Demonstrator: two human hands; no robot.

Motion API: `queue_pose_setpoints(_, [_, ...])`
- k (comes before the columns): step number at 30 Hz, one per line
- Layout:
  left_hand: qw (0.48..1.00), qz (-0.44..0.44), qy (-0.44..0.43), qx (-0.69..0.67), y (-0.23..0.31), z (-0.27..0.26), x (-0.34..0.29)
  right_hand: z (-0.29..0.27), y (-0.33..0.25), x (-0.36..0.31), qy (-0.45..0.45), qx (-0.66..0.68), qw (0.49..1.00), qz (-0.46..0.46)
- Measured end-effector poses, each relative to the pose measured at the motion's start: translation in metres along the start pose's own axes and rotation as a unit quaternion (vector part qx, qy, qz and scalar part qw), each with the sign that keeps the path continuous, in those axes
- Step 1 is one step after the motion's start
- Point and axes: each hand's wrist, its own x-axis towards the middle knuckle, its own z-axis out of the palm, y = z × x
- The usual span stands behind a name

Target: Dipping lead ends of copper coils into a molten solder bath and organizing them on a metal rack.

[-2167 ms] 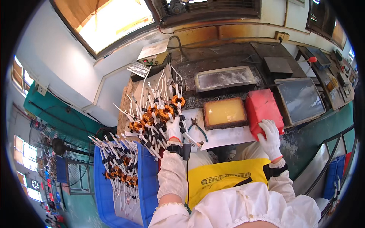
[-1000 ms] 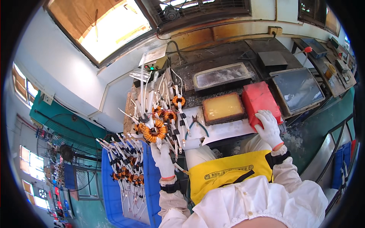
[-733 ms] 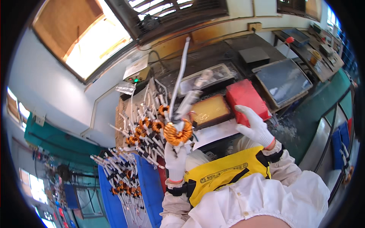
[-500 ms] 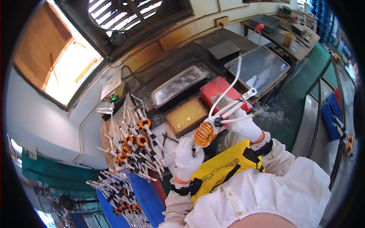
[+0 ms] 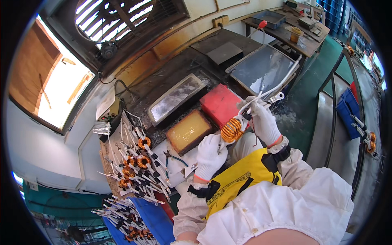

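A copper-wound ring coil (image 5: 232, 130) with thick white cable leads hangs between my gloved hands, over my lap. My right hand (image 5: 261, 121) is closed around the leads just above the winding. One long white lead (image 5: 281, 83) sticks out up and to the right, and a metal cable lug (image 5: 277, 97) shows beside my fingers. My left hand (image 5: 209, 157) is at the lower left of the coil, fingers curled together. What they pinch there is largely hidden by the glove.
A pan of yellowish material (image 5: 188, 130), a red block (image 5: 220, 104) and a long metal tray (image 5: 176, 99) lie ahead on the bench. Pliers (image 5: 173, 160) rest at left, beside a heap of coils with leads (image 5: 143, 162). A blue bin (image 5: 153, 218) holds more coils below.
The coil and leads have shifted right in the picture and turned, the long lead swinging from upright to the right. My left hand has moved from the coil's underside to its lower left.
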Motion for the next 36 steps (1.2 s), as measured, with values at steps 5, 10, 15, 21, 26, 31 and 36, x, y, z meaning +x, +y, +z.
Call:
queue_pose_setpoints(5, [0.998,0.0,0.005,0.063,-0.02,0.021,0.022,-0.036,0.005,0.015,-0.022,-0.045,0.999,0.003])
queue_pose_setpoints(10, [0.992,0.012,0.009,0.122,-0.031,0.037,0.04,-0.052,0.005,0.017,-0.012,0.057,0.992,0.113])
queue_pose_setpoints(15, [0.988,-0.007,-0.008,0.151,-0.035,0.047,0.049,-0.066,0.002,0.014,0.038,0.046,0.989,0.135])
queue_pose_setpoints(21, [0.986,-0.004,0.017,0.164,-0.041,0.051,0.045,-0.076,-0.018,0.003,0.075,-0.521,0.849,0.056])
queue_pose_setpoints(26, [0.985,0.001,0.01,0.172,-0.039,0.05,0.043,-0.052,-0.022,0.002,0.076,-0.649,0.669,-0.355])
queue_pose_setpoints(31, [0.987,-0.012,0.006,0.157,-0.041,0.049,0.039,0.017,-0.028,0.026,-0.113,-0.698,0.608,-0.361])
queue_pose_setpoints(36, [0.985,-0.016,0.001,0.173,-0.04,0.047,0.032,0.015,-0.002,0.061,-0.287,-0.781,0.52,-0.191])
